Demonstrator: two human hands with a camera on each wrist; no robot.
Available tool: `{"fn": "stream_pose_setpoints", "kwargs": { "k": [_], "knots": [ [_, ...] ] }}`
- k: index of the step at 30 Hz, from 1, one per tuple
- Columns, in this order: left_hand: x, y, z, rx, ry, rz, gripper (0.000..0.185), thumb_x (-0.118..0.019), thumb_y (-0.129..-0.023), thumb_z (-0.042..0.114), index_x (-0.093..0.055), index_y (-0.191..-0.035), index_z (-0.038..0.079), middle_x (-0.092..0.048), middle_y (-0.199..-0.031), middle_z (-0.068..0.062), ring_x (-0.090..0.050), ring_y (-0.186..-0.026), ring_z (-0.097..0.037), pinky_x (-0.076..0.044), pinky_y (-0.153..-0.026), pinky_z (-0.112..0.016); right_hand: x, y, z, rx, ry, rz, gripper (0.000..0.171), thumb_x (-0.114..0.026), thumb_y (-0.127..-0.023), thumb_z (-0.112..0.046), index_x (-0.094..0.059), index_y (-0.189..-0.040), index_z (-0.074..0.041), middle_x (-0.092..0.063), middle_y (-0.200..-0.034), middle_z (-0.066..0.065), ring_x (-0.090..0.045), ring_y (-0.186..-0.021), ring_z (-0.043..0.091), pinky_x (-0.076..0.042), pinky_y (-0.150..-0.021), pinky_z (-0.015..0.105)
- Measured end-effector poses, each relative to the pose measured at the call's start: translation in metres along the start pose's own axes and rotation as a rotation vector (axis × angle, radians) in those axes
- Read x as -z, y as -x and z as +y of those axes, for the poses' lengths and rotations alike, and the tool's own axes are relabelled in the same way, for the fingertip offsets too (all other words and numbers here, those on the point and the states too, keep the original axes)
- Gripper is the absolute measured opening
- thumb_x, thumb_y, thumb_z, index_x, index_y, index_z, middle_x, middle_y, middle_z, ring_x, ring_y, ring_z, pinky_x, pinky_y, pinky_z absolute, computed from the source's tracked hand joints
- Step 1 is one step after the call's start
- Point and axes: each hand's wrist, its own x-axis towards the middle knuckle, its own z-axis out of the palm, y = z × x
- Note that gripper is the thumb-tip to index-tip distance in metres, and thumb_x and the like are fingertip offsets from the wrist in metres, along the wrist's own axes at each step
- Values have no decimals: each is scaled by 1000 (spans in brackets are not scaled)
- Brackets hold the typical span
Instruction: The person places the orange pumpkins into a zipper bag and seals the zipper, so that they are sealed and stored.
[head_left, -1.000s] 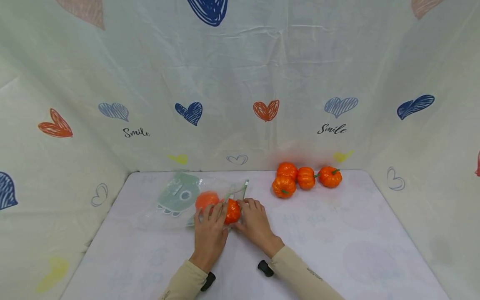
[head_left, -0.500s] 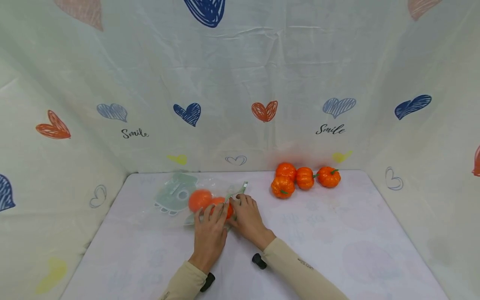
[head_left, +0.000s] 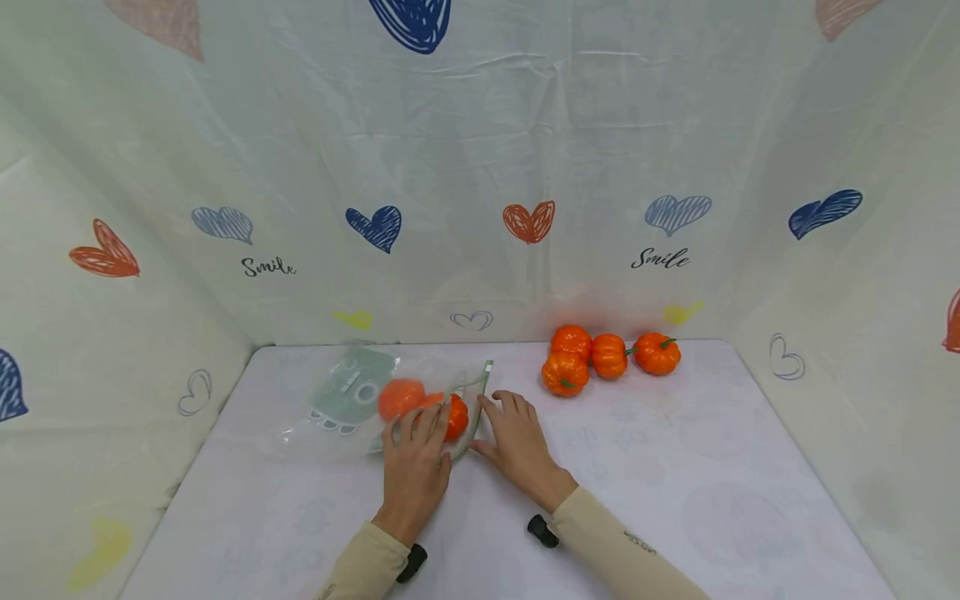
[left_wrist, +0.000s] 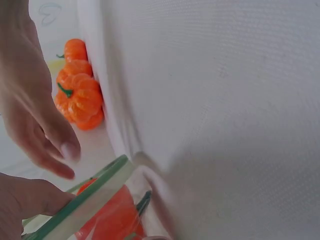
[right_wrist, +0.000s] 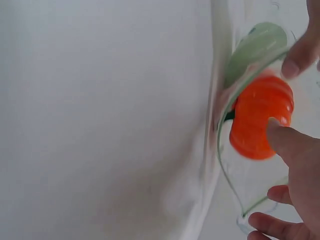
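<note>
Head view: left hand [head_left: 415,465] pinches mouth rim of clear zip bag [head_left: 390,404], two toy pumpkins [head_left: 453,417] inside; right hand [head_left: 519,446] flat, fingers relaxed, just right of mouth; bag lies leftward.

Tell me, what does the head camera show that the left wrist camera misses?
Only the head view shows the whole table, the heart-print backdrop, both sleeves and four loose toy pumpkins. Only the left wrist view shows the green zip strip of the bag mouth up close. Both show the clear zip bag, an orange pumpkin inside it, the left hand holding the bag's mouth, and the right hand beside it.
</note>
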Motion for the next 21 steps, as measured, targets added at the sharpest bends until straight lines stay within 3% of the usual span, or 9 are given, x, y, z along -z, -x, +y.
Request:
{"fn": "stream_pose_setpoints", "kwargs": {
  "k": [12,21],
  "knots": [
    [0,1,-2,6,5,8,88,-101,-59,4,-66,-139,2,-66,-127,-12,-55,-115,-34,-42,-98,-58,38,15,56,-72,50,166,67,-93,-82,-29,-64,-136,-2,-58,-134,23,-53,-125,44,-45,-106,57],
    [1,1,-1,13,-24,-8,85,-101,-60,7,-67,-137,3,-66,-128,-11,-55,-115,-34,-42,-99,-57,51,18,94,-143,68,187,72,-94,-81,-21,-57,-138,1,-50,-140,28,-49,-128,49,-46,-103,60]
  ]
}}
